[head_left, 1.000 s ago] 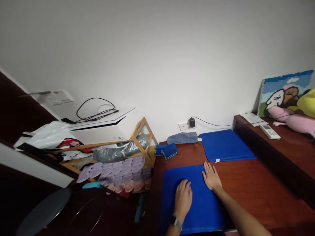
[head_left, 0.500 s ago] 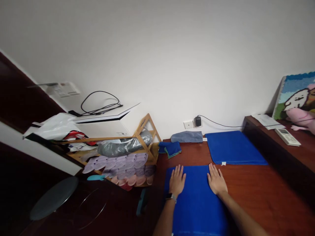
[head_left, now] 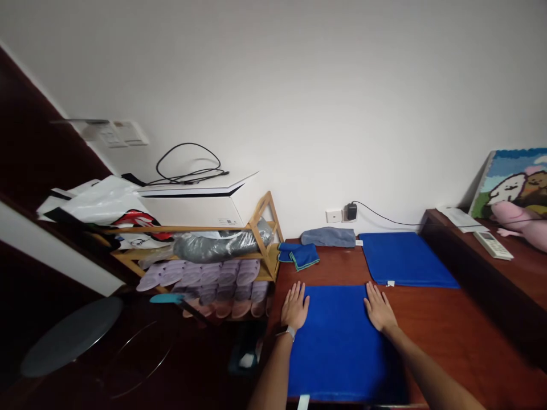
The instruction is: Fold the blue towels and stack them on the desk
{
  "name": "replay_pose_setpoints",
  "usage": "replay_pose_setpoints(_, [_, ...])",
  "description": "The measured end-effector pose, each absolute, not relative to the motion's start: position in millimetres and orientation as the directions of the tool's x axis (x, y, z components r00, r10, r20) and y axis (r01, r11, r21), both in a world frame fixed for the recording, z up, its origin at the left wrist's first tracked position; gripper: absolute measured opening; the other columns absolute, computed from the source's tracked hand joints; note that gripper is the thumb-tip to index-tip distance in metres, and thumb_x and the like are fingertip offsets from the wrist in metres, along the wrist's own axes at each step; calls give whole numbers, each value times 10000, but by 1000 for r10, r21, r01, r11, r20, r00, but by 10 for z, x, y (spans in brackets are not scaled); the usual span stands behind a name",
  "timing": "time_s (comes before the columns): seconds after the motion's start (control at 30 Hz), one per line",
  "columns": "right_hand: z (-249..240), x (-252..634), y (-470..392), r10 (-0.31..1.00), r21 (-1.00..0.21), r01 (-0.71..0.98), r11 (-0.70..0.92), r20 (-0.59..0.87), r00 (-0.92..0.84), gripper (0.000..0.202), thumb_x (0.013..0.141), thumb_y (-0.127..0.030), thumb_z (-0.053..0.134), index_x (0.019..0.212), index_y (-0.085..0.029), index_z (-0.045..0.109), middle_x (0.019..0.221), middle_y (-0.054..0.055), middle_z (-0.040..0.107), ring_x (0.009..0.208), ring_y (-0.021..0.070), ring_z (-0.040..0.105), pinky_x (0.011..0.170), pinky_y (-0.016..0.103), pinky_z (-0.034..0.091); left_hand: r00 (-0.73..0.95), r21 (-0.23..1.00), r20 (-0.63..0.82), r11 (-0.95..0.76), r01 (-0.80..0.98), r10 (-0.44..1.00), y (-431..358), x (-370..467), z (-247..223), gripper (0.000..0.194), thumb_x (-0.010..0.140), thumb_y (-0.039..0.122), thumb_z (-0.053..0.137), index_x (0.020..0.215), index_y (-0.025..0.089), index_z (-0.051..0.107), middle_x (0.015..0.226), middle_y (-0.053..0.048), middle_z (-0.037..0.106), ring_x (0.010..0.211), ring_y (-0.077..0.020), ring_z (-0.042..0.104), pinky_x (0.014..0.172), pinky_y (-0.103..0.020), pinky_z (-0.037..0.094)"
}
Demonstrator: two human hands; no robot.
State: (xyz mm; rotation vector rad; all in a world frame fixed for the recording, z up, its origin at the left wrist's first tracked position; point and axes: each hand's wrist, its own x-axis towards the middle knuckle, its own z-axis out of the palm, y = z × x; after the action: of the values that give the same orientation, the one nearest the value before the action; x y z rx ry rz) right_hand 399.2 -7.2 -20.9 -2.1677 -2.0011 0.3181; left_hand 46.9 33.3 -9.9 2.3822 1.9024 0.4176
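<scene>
A blue towel point(head_left: 339, 341) lies spread flat on the reddish-brown wooden table point(head_left: 440, 336), a white tag showing at its near edge. My left hand point(head_left: 294, 306), with a watch on the wrist, rests palm down at the towel's far left corner, fingers extended. On the opposite side, my right hand point(head_left: 379, 307) lies flat at the far right corner, its fingers also stretched out. Behind it is a second blue towel point(head_left: 405, 259), laid flat with a small white tag. A small dark blue cloth with green edging point(head_left: 299, 254) and a grey-blue folded cloth point(head_left: 328, 237) lie by the wall.
At left, a wooden rack point(head_left: 267, 245) holds several slippers point(head_left: 205, 273), a wrapped grey roll and a white box point(head_left: 192, 208). A round stool point(head_left: 72, 336) stands below. On the raised right surface are a remote control point(head_left: 493, 245) and a pink plush toy point(head_left: 517, 222).
My left hand has slid left, from on top of the towel to its left corner. My right hand stays by the right corner. The camera view has shifted slightly.
</scene>
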Motion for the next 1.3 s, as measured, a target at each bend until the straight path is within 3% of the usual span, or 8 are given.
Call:
replay_pose_setpoints(0.3, [-234, 3906, -159, 997, -265, 961, -78, -30, 73, 725, 1064, -472, 156, 1700, -142, 262, 1759, 53, 255, 1644, 247, 197, 1345, 494, 148, 188, 214, 171, -223, 951, 967, 327, 476, -25, 578, 1087, 370, 331, 1626, 191, 440, 1698, -99, 443, 1594, -261, 363, 1318, -475, 297])
replay_pose_setpoints(0.47, [-175, 3869, -144, 996, -275, 957, -90, -49, 80, 715, 1066, -447, 158, 1704, -131, 226, 1766, 48, 224, 1651, 232, 170, 1346, 472, 130, 269, 104, 286, -309, 945, 920, 290, 524, 72, 573, 1061, 271, 347, 1614, 173, 458, 1658, -114, 498, 1577, -276, 395, 1318, -535, 296])
replay_pose_setpoints(0.6, [-129, 3853, -141, 993, -259, 960, -105, -79, 87, 706, 1063, -414, 157, 1707, -124, 170, 1775, 33, 188, 1657, 213, 133, 1348, 455, 87, 426, 72, 334, -473, 878, 841, 171, 1246, 53, 546, 1078, 255, 321, 1590, 171, 490, 1665, -94, 493, 1569, -241, 409, 1306, -495, 334])
replay_pose_setpoints(0.73, [-144, 3883, -152, 995, -246, 967, -74, -90, 53, 688, 1047, -349, 179, 1700, -134, 211, 1773, 33, 179, 1656, 219, 136, 1344, 469, 88, 476, 180, 299, -539, 823, 827, 43, 2343, -143, 556, 1112, 383, 304, 1628, 219, 437, 1681, -83, 467, 1575, -239, 399, 1293, -492, 355])
replay_pose_setpoints(0.83, [-177, 3900, -152, 995, -241, 969, -53, -96, 30, 685, 1032, -293, 169, 1695, -131, 231, 1772, 24, 181, 1656, 218, 138, 1343, 469, 102, 465, 221, 250, -517, 827, 849, 35, 2617, -269, 565, 1119, 403, 274, 1656, 263, 380, 1687, -73, 456, 1581, -242, 389, 1290, -515, 353])
replay_pose_setpoints(1.07, [-229, 3885, -146, 996, -271, 959, -80, -56, 67, 708, 1062, -419, 130, 1703, -123, 190, 1773, 25, 192, 1655, 227, 149, 1349, 477, 108, 193, 93, 149, -208, 974, 970, 172, 994, -159, 599, 1112, 461, 279, 1658, 239, 386, 1720, -102, 389, 1588, -299, 373, 1283, -552, 350])
replay_pose_setpoints(1.17, [-241, 3890, -166, 997, -267, 961, -75, -49, 64, 718, 1063, -434, 134, 1701, -112, 201, 1769, 34, 208, 1654, 240, 157, 1348, 484, 117, 166, 69, 148, -178, 982, 975, 213, 510, -149, 600, 1110, 435, 280, 1667, 228, 364, 1720, -105, 392, 1592, -291, 365, 1278, -537, 362])
replay_pose_setpoints(1.3, [-217, 3885, -171, 996, -225, 971, -83, -51, 74, 721, 1064, -436, 120, 1701, -110, 209, 1768, 37, 210, 1652, 242, 167, 1347, 483, 120, 153, 96, 148, -168, 981, 977, 208, 478, -189, 616, 1111, 431, 264, 1662, 176, 366, 1735, -114, 358, 1608, -274, 330, 1295, -501, 341])
